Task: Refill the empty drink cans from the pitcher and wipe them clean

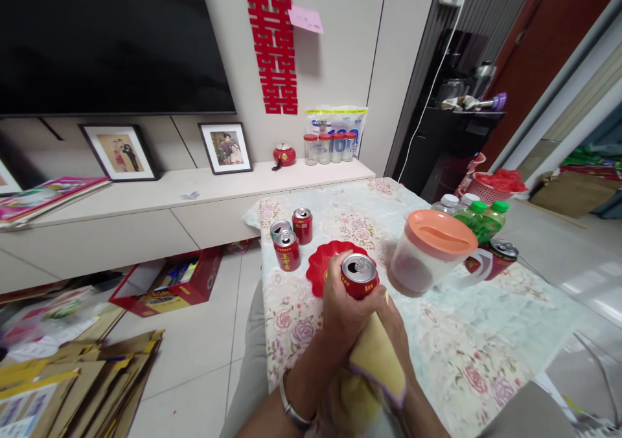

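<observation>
Head view: round metal can (pixel 359 275), soft cloth (pixel 376 360)

Can (pixel 358 275): glossy red-painted metal, bare silver top. Cloth (pixel 376 360): soft matt yellow fabric. Jug (pixel 427 256): clear smooth plastic, matt orange plastic lid. Plate (pixel 324 263): glossy red plastic. Table cover (pixel 466 334): printed floral, slight sheen. Floor tiles (pixel 194 347): smooth, semi-gloss. Boxes (pixel 72 380): matt cardboard.
</observation>
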A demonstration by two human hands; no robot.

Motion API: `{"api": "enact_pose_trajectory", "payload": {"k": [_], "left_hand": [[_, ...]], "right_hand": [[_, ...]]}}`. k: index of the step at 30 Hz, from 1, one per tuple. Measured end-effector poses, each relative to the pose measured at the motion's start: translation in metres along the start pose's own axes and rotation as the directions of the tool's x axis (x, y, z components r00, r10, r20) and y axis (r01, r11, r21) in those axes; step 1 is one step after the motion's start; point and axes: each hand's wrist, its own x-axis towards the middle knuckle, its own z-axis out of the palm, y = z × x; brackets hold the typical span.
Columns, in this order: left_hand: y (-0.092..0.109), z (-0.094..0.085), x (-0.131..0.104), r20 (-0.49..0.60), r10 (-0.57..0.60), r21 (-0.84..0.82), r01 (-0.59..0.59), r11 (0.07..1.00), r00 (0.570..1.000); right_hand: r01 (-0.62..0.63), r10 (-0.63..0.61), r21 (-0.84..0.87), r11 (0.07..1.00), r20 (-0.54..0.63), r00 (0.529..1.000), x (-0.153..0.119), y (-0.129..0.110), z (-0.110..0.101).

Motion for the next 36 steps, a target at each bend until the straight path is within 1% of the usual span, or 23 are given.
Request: {"api": "enact_pose_trajectory", "payload": {"k": [2, 3, 5, 7, 9, 11, 12, 13, 15, 17, 19, 21, 23, 26, 28, 29, 31, 34, 36], "left_hand": [[0.005, -0.002, 0.003, 0.005, -0.032, -0.013, 0.032, 0.999, 0.999], [0.006, -0.002, 0.005, 0.002, -0.035, -0.018, 0.035, 0.999, 0.999], [0.007, -0.002, 0.007, 0.001, -0.042, -0.035, 0.042, 0.999, 0.999], [0.005, -0.003, 0.007, 0.036, -0.064, -0.101, 0.068, 0.993, 0.997], [0.004, -0.004, 0.004, 0.09, -0.1, -0.177, 0.114, 0.978, 0.991], [0.004, -0.005, 0.0, 0.131, -0.116, -0.22, 0.143, 0.965, 0.984], [0.004, -0.005, -0.002, 0.142, -0.118, -0.222, 0.148, 0.964, 0.983], [0.005, -0.006, -0.004, 0.152, -0.115, -0.216, 0.146, 0.965, 0.982], [0.007, -0.006, -0.006, 0.169, -0.093, -0.198, 0.126, 0.972, 0.981], [0.01, -0.007, -0.005, 0.155, -0.042, -0.15, 0.066, 0.986, 0.987], [0.011, -0.008, -0.001, 0.098, 0.028, -0.067, -0.021, 0.998, 0.995], [0.013, -0.009, 0.005, 0.049, 0.067, 0.001, -0.067, 0.998, 0.997], [0.014, -0.01, 0.013, 0.051, 0.041, -0.012, -0.04, 0.999, 0.998], [0.013, -0.011, 0.024, 0.1, -0.018, -0.14, 0.032, 0.99, 0.995], [0.012, -0.012, 0.031, 0.157, -0.012, -0.204, 0.044, 0.978, 0.988], [0.011, -0.012, 0.034, 0.194, 0.001, -0.218, 0.042, 0.975, 0.981], [0.008, -0.013, 0.038, 0.242, 0.038, -0.197, 0.011, 0.98, 0.969], [0.003, -0.015, 0.042, 0.227, 0.08, -0.081, -0.063, 0.995, 0.971], [0.0, -0.014, 0.042, 0.224, 0.077, -0.047, -0.068, 0.997, 0.972]], "right_hand": [[-0.06, 0.061, 0.037, 0.997, -0.019, 0.998, -0.01, 0.001, 0.001], [-0.073, 0.076, 0.047, 0.996, -0.052, 0.996, -0.015, 0.0, 0.001], [-0.041, 0.046, 0.038, 0.998, -0.142, 0.989, -0.023, -0.004, 0.001], [0.035, -0.032, 0.011, 0.999, -0.192, 0.981, -0.025, -0.011, 0.0], [0.132, -0.132, -0.015, 0.991, -0.155, 0.979, -0.018, -0.017, -0.002], [0.234, -0.237, -0.04, 0.971, -0.082, 0.968, -0.004, -0.021, -0.005], [0.267, -0.269, -0.035, 0.963, -0.043, 0.962, 0.005, -0.022, -0.006], [0.275, -0.275, -0.002, 0.962, -0.001, 0.962, 0.014, -0.023, -0.007], [0.175, -0.183, 0.107, 0.979, 0.076, 0.98, 0.03, -0.023, -0.007], [0.048, -0.069, 0.175, 0.983, 0.117, 0.991, 0.04, -0.023, -0.006], [-0.033, 0.01, 0.193, 0.981, 0.121, 0.993, 0.045, -0.021, -0.004], [-0.092, 0.07, 0.201, 0.975, 0.114, 0.991, 0.044, -0.017, -0.001], [-0.164, 0.142, 0.22, 0.962, 0.11, 0.984, 0.042, -0.01, 0.002], [-0.273, 0.248, 0.251, 0.929, 0.127, 0.96, 0.038, 0.005, 0.008], [-0.334, 0.304, 0.263, 0.905, 0.147, 0.941, 0.036, 0.013, 0.011], [-0.355, 0.325, 0.267, 0.896, 0.151, 0.934, 0.035, 0.016, 0.012], [-0.374, 0.347, 0.272, 0.887, 0.144, 0.927, 0.034, 0.019, 0.013], [-0.354, 0.341, 0.263, 0.898, 0.094, 0.935, 0.035, 0.017, 0.014], [-0.326, 0.325, 0.238, 0.915, 0.047, 0.945, 0.037, 0.014, 0.015]]}}
